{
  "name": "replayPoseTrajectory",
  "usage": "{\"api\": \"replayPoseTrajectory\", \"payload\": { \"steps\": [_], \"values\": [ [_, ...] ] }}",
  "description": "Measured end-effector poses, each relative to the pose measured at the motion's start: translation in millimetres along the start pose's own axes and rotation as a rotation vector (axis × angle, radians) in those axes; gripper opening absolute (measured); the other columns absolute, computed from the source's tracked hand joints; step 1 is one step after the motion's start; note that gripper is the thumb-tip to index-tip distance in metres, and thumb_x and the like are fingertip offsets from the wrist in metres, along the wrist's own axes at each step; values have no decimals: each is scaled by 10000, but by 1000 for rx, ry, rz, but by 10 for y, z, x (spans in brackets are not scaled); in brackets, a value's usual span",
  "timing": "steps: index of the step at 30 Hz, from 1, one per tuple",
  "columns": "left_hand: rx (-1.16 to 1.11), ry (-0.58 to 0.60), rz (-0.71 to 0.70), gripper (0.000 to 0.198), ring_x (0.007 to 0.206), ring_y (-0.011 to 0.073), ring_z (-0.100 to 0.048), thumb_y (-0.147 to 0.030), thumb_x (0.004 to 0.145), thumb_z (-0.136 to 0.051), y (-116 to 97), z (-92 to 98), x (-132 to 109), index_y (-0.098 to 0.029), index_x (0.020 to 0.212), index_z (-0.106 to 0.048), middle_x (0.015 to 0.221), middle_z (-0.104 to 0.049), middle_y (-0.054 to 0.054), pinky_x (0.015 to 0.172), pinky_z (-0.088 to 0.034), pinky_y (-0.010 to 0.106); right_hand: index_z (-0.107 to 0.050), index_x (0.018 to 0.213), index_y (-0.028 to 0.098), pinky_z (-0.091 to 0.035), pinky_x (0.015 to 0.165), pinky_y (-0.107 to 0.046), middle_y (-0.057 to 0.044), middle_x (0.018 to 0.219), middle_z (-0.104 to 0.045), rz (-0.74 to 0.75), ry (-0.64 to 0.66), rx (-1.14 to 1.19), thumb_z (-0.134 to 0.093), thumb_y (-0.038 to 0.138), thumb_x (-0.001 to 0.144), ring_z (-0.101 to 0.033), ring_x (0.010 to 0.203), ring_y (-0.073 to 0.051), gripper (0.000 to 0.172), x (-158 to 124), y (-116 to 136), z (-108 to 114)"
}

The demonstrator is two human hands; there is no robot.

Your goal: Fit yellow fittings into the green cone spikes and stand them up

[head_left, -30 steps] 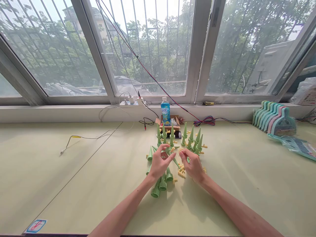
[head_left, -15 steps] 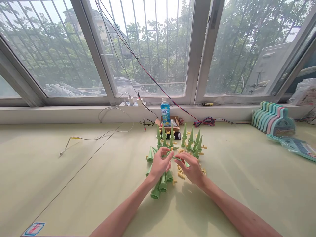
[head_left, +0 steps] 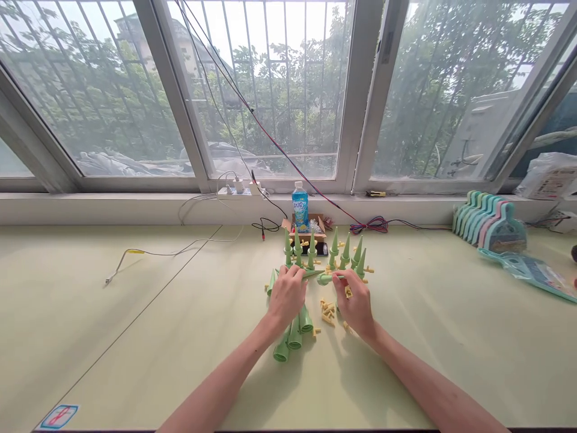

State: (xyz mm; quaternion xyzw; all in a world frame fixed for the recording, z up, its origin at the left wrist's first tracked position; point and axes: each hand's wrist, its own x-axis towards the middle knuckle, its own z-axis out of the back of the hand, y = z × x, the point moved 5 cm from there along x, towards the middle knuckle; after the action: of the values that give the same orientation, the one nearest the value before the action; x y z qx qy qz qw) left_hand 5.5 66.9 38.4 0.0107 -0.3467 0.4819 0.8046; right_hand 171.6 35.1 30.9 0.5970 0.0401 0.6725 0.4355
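My right hand [head_left: 354, 299] is closed on a green plastic spike [head_left: 324, 279], which lies almost level with its wide end toward the left. To the left, my left hand [head_left: 288, 293] reaches down over the green pieces with its fingers curled; the fingertips and anything in them are hidden. A green pointed tip [head_left: 312, 273] sticks out just right of that hand. Below it lie several hollow green cones [head_left: 294, 337], open ends facing me. Small yellow pegs [head_left: 327, 313] are heaped between my hands. Behind stand upright green spikes [head_left: 312, 252] with yellow pegs in their sides.
At the back, a blue bottle [head_left: 300, 207] stands by an open carton [head_left: 318, 234], with a dark phone [head_left: 321, 249] in front. Coiled wires [head_left: 369, 225] lie to the right. Teal and pink scoop-shaped items [head_left: 491, 222] stand farther right. A white cable [head_left: 171, 254] crosses the left side.
My hands were close together over a green spike. Now they are apart: the right holds the spike, and the left has turned down onto the green pieces.
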Motion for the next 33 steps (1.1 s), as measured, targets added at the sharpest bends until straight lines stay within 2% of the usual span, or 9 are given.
{"api": "replayPoseTrajectory", "payload": {
  "steps": [3, 6, 15, 20, 28, 33],
  "values": [
    [94, 72, -44, 120, 840, 240, -516, -105, 837, -572, 29, -85, 88, -189, 764, -619, 830, -622, 68, 723, -444, 368, -586, 929, 200, -464, 628, -277, -41, 802, -589, 54, 17, -56, -442, 238, 999, -547, 656, -153, 164, -9, 5, -25],
    [146, 156, 11, 100, 861, 266, -528, -135, 818, -614, 98, -194, 151, -185, 732, -614, 791, -614, 77, 746, -434, 385, -592, 952, 206, -455, 660, -287, -48, 820, -586, 114, 47, -114, -427, 207, 998, -557, 712, -169, 171, -2, 21, -52],
    [194, 275, 38, 28, 886, 280, -548, -179, 831, -617, 145, -260, 188, -196, 813, -605, 798, -645, 75, 744, -420, 357, -610, 935, 174, -424, 621, -267, -49, 811, -583, 72, 111, -258, -398, 232, 1006, -521, 634, -152, 231, 219, -49, -18],
    [209, 336, 65, 33, 924, 295, -540, -214, 865, -584, 154, -265, 187, -188, 871, -605, 843, -655, 85, 742, -406, 354, -603, 946, 160, -435, 653, -266, -53, 829, -589, 51, 193, -265, -401, 223, 1002, -560, 688, -165, 218, 349, -75, -52],
    [204, 363, 40, 24, 938, 275, -541, -195, 865, -587, 146, -259, 154, -197, 843, -597, 871, -632, 69, 767, -401, 343, -593, 895, 150, -423, 662, -272, -73, 823, -612, 17, 270, -342, -405, 176, 983, -597, 749, -199, 209, 535, -227, -256],
    [157, 284, -26, 74, 871, 259, -543, -157, 831, -618, 146, -228, 103, -206, 782, -592, 784, -609, 43, 714, -408, 325, -585, 847, 155, -416, 657, -272, -79, 806, -611, -13, 327, -379, -414, 166, 978, -592, 751, -206, 215, 565, -363, -373]
  ]
}}
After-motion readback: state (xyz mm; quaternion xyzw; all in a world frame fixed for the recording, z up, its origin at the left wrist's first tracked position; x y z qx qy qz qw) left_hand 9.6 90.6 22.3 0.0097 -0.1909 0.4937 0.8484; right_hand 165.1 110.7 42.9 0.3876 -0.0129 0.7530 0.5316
